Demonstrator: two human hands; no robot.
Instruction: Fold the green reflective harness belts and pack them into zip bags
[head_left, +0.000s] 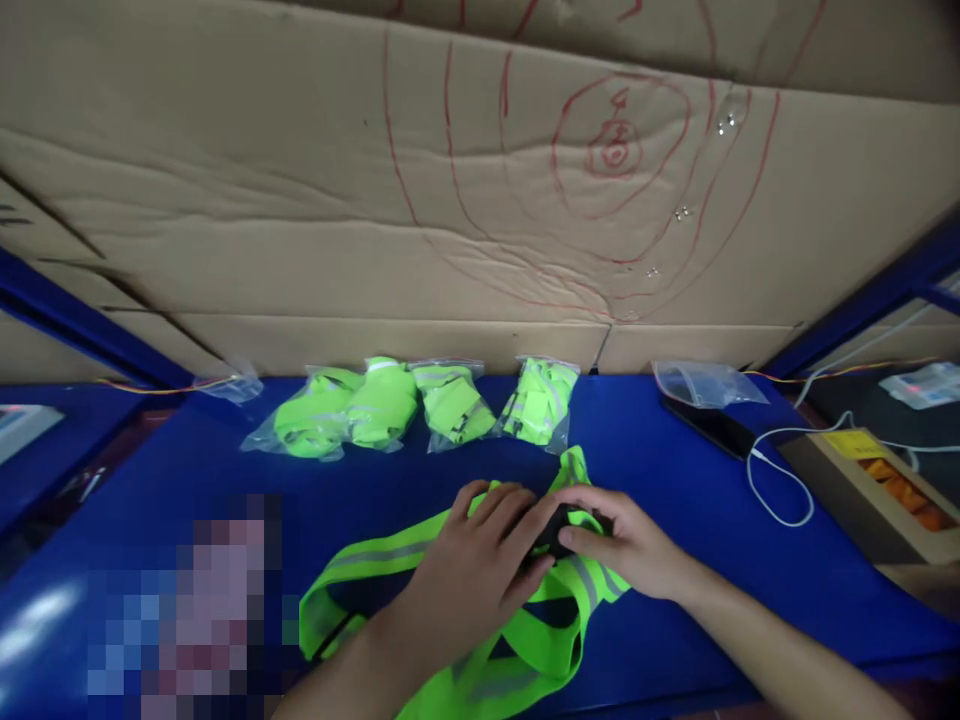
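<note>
Your left hand lies over green reflective vest, fingers together and bent; cannot tell whether that grip clasps anything. Your right hand, grip pinching black buckle between thumb and fingers. Vest lies spread on blue tabletop, under both hands, straps trailing toward 7 o'clock. Bagged vests in row at 12 o'clock, against cardboard. Clear bag at 2 o'clock, white cable beside it.

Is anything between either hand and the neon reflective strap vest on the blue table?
Nothing visible. The left hand lies on the strap vest, and the right hand pinches its black part.
</note>
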